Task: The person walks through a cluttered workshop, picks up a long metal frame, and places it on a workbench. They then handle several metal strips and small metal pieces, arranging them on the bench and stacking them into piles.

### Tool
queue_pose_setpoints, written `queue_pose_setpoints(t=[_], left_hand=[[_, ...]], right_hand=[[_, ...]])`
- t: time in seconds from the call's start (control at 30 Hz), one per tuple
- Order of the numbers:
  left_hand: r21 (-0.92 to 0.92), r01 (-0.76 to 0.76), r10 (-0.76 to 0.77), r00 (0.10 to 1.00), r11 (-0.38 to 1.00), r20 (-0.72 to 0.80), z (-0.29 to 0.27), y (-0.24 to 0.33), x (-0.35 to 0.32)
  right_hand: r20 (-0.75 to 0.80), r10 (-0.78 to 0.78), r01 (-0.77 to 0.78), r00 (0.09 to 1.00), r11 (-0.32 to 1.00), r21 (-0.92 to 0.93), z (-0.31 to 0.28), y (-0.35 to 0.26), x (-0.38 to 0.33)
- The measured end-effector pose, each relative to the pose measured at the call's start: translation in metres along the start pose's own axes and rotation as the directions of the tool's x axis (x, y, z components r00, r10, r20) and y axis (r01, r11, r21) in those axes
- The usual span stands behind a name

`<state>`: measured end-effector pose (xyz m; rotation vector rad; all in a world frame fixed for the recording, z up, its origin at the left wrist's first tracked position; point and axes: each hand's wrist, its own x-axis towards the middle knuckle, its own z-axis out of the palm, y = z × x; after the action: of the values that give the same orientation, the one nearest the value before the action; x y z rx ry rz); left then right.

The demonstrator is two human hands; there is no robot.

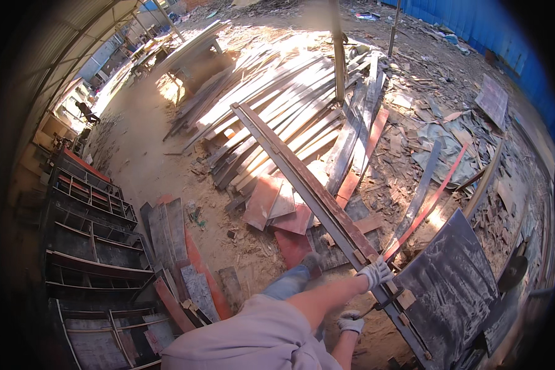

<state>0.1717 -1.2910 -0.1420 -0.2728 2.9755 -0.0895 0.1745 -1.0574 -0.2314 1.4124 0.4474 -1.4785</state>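
Clearly, the left hand (375,272) is gripping a long framed panel (302,179) running from centre frame to lower right; the right hand (350,322), lower down, is clenching a dark tool (385,302). Nails or splinters might be snagging gloves, and loose boards (277,111) underfoot risk tripping.

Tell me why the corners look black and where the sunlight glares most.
Head view: the fisheye lens leaves dark corners and bends straight edges near the rim; sun whitens the heap of pale wooden planks; the white-gloved left hand grips the long rusty steel frame in softer light.

Harsh sunlight, deep shadows, fisheye edges
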Motion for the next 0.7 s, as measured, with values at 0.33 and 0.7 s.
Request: queue_pose_setpoints(t=[0.33,0.7], left_hand=[[-0.037,0.055,-0.051,0.993,0.998,0.110,-0.008,-0.004,0.012],[0.003,0.038,-0.038,0.983,0.999,0.179,-0.032,-0.004,-0.001]], right_hand=[[-0.012,-0.489,0.475,0.872,0.854,-0.211,0.013,0.045,0.004],[0.080,-0.302,0.312,0.950,0.930,-0.195,0.002,0.038,-0.050]])
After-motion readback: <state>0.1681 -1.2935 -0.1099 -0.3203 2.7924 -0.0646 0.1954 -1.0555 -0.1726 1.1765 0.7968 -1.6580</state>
